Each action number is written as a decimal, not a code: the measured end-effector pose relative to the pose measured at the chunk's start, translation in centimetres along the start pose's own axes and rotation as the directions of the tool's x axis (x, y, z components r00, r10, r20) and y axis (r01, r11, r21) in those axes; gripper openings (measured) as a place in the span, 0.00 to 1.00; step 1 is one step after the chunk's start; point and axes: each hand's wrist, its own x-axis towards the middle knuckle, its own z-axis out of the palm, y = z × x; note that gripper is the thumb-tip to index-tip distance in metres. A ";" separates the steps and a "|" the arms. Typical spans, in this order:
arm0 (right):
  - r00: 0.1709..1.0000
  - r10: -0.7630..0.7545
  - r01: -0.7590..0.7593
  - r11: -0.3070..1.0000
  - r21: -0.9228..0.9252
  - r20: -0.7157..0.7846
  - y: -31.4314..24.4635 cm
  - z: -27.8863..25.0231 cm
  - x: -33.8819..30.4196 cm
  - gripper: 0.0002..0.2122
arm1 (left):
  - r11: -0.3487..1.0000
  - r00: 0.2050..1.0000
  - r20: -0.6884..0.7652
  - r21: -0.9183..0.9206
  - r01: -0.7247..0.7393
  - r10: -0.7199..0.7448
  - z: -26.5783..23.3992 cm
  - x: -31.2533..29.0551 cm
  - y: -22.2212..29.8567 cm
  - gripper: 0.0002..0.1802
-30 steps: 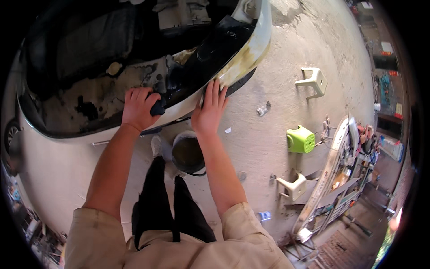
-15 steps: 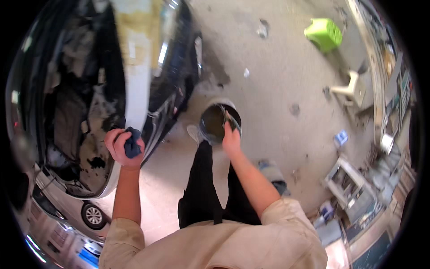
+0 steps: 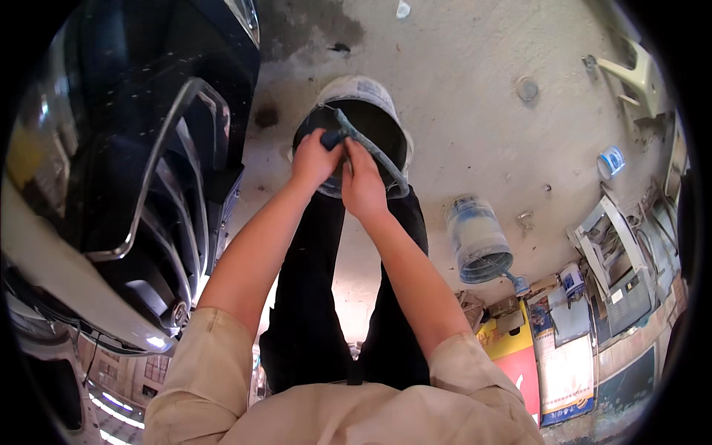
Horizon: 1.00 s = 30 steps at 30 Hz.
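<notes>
A pale, stained bucket (image 3: 358,87) with a dark inside stands on the floor in front of my feet. Both my hands are together over its mouth. My left hand (image 3: 315,159) is closed on a dark blue wadded cloth (image 3: 331,139), which shows past the fingers. From the other side my right hand (image 3: 363,182) meets it, fingers together and pressed against the cloth; its palm side is hidden. A long blue-grey strip (image 3: 380,157), perhaps the bucket's handle, crosses the opening beside my right fingers.
A dark car front with chrome grille trim (image 3: 174,137) stands close at my left. A second, blue-smeared bucket (image 3: 478,230) lies to the right. Beyond it are a small blue-and-white can (image 3: 611,161), a cream stool (image 3: 639,78), a grey frame (image 3: 612,259) and printed boards (image 3: 564,363).
My left hand has come from the car's edge to the bucket, bringing the cloth to my right hand. My view has turned, and the car's grille now shows larger at the left.
</notes>
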 end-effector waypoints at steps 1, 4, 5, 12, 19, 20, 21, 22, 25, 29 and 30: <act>0.993 0.101 -0.103 0.994 -0.043 -0.060 1.4 1.4 0.5 0.26 | 0.998 0.999 0.003 -0.033 0.049 -0.049 1.1 1.6 0.2 0.28; 0.933 0.321 -0.341 0.933 -0.116 -0.164 5.1 6.1 4.4 0.28 | 0.995 0.995 0.014 0.008 0.098 -0.098 5.1 5.2 -1.4 0.30; 0.946 0.282 -0.308 0.934 -0.179 -0.160 6.6 7.2 5.6 0.28 | 0.997 0.997 -0.057 0.056 0.060 -0.056 6.8 6.1 -2.8 0.30; 0.801 0.594 -0.567 0.791 -0.230 0.070 14.3 12.4 10.6 0.25 | 0.915 0.962 0.274 0.390 -0.101 -0.011 13.6 14.1 -7.5 0.32; 0.879 0.392 -0.306 0.900 -0.310 0.272 25.1 14.2 10.7 0.24 | 1.000 0.885 0.466 0.011 -0.003 -0.003 13.4 14.3 -7.0 0.27; 0.794 0.432 -0.286 0.887 -0.363 0.428 21.9 13.7 10.1 0.25 | 0.964 0.842 0.488 0.001 0.266 -0.233 11.5 12.2 -6.6 0.25; 0.835 0.395 -0.331 0.917 -0.224 0.383 20.1 13.1 9.5 0.25 | 0.899 0.782 0.511 -0.038 0.436 -0.357 9.3 11.2 -4.5 0.24; 0.856 0.412 -0.464 0.879 0.111 0.313 18.7 12.5 7.1 0.25 | 0.949 0.830 0.515 -0.092 0.301 -0.213 8.0 9.3 -3.0 0.25; 0.898 0.340 -0.440 0.716 0.542 0.278 11.0 11.1 1.6 0.26 | 0.741 0.891 0.404 -0.531 0.411 -0.206 8.2 3.7 -6.8 0.29; 0.981 0.090 -0.126 0.969 0.212 0.171 2.4 2.7 -3.5 0.24 | 0.584 0.895 0.372 -0.680 0.443 -0.246 4.0 -2.6 -3.7 0.45; 0.991 0.044 -0.061 0.989 0.132 0.127 0.9 1.0 -5.0 0.22 | 0.439 0.882 0.432 -0.767 0.469 -0.188 2.1 -4.6 -2.1 0.40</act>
